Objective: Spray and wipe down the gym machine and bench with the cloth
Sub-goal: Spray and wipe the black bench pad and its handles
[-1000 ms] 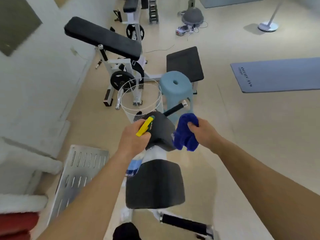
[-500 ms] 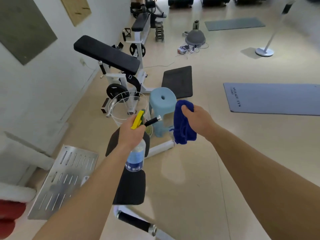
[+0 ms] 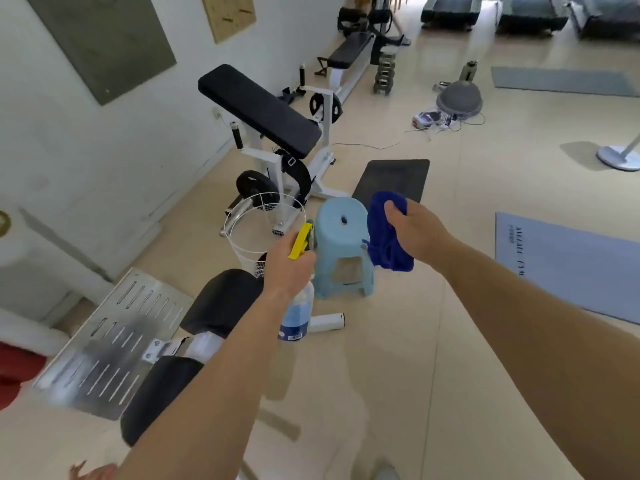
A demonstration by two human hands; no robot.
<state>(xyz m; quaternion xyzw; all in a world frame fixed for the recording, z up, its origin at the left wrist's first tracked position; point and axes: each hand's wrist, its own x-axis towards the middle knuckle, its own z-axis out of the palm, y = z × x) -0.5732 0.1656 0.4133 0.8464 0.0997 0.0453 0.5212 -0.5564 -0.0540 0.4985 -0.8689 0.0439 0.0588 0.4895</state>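
Observation:
My left hand grips a clear spray bottle with a yellow trigger and blue label, held out over the floor. My right hand holds a bunched blue cloth at the same height, just right of the bottle. Below my left arm lie the black pads of a gym machine with a slotted metal footplate. Further back by the wall stands a bench with a long black pad on a white frame.
A light blue plastic stool and a white wire basket stand on the floor just beyond my hands. A black mat lies behind the stool, a grey-blue mat at right. Weights, a balance dome and a fan base sit farther off.
The view has lifted and pulled back from the machine's pads. Both hands, still holding bottle and cloth, now hover in front of the stool rather than over the pad.

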